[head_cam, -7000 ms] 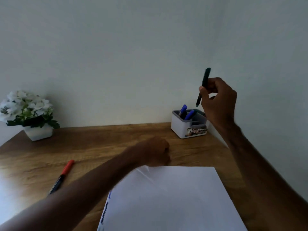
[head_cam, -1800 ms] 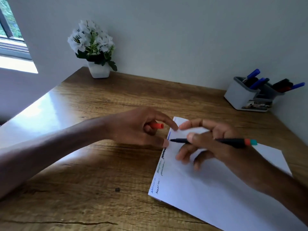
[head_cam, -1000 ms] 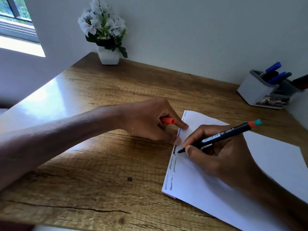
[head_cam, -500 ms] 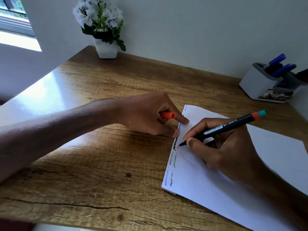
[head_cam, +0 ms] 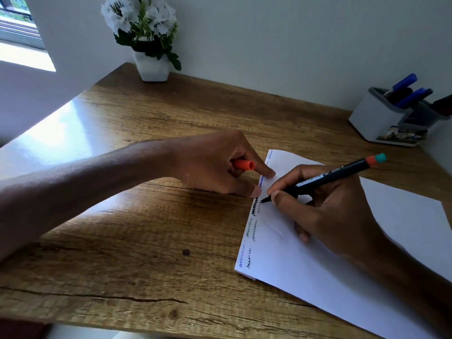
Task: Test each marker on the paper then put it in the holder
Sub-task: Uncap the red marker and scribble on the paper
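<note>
Head view as I see it: a wood-grain table (head_cam: 146, 241) set in a corner of plain pale walls (head_cam: 269, 33). A window (head_cam: 17, 23), upper left, admits daylight that glares on the table's left side. A white pot of white flowers (head_cam: 152, 67) stands at the far edge.

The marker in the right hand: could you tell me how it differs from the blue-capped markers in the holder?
The marker in the right hand is uncapped, its tip on the paper; the blue-capped markers are capped. The marker slants low; the blue-capped markers lean in the holder.
</note>
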